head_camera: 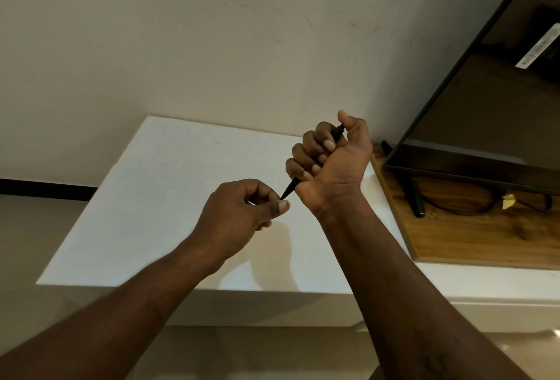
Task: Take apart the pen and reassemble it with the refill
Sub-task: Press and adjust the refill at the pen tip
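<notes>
Currently, your right hand [330, 152] fists the black pen [291, 189] above the white table [151, 182] to steady it; your left hand [242, 210] pinches its tip, apparently for unscrewing.

Matt black pen [290, 189]; matt white table [169, 185]; wood-grain board [472, 237].

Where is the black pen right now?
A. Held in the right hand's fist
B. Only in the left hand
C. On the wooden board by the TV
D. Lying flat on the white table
A: the right hand has its fingers curled round the black pen, held above the white table, while the left hand pinches only its tip.
</notes>
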{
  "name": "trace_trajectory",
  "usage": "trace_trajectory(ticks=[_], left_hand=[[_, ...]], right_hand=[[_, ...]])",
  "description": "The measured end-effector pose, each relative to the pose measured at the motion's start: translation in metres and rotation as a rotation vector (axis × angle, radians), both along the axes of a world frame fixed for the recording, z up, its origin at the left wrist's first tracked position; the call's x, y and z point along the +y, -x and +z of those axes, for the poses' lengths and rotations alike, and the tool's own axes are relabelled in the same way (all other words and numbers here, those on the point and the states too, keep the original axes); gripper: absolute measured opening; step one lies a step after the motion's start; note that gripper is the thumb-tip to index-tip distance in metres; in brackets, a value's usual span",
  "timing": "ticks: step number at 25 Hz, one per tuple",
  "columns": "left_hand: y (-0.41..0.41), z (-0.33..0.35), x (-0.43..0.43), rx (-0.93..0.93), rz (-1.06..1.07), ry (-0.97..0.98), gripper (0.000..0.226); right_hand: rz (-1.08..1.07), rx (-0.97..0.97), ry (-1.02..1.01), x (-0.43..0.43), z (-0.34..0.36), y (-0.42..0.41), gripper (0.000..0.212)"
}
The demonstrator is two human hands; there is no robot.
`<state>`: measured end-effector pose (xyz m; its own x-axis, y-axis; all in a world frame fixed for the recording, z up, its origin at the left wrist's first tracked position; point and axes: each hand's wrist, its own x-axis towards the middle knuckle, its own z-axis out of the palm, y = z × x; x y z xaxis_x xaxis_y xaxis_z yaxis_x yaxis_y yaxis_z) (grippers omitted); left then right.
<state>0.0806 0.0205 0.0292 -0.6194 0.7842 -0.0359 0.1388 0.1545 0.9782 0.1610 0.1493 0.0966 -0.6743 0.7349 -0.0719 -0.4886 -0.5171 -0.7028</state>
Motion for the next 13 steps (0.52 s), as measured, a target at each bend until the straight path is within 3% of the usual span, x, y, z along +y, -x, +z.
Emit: trace_trajectory(ticks=[13], left_hand=[[-0.004,0.007,-0.003,-0.232,-0.032,-0.034,0.010]], right_hand=[[-0.107,0.049,0.241,0.012,-0.009,-0.004,0.043]])
